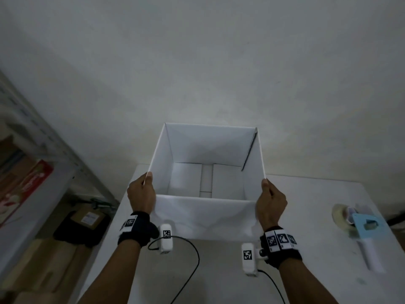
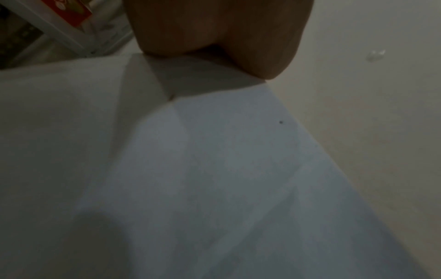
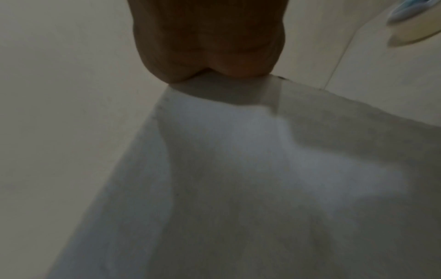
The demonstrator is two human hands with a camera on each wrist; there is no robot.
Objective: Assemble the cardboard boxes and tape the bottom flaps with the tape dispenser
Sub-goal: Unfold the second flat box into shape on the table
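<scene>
I am seeing an open-topped white cardboard box [image 1: 208, 178] with smooth matte walls, standing square over the far part of the white table [image 1: 306, 216]. Inside, the bottom flaps [image 1: 188, 176] are lying folded flat, with a narrow strip showing between the two large ones. Along the inner far-right corner a dark thin seam is running down.

The left hand [image 1: 141, 194] is gripping the near-left top corner of the box, thumb on the rim, fingers wrapped on the outer wall. The right hand [image 1: 270, 201] is gripping the near-right top corner the same way, thumb up on the edge. In the left wrist view the left hand [image 2: 214, 34] is closing over a box corner; I cannot tell the individual finger positions there, as the picture is dim and blurred. The right wrist view is showing the same for the right hand [image 3: 207, 43].

Both wrists are wearing black bands with square printed markers and small white camera blocks with black cables.

The tape dispenser [image 1: 361, 229], pale blue plate, white handle and a yellowish translucent tape roll, is lying on the table's right side, well apart from the box.

On the left a grey metal shelf rack [image 1: 54, 150] is holding a red printed carton [image 1: 24, 185]; a brown parcel [image 1: 87, 219] is lying on the floor beneath.
</scene>
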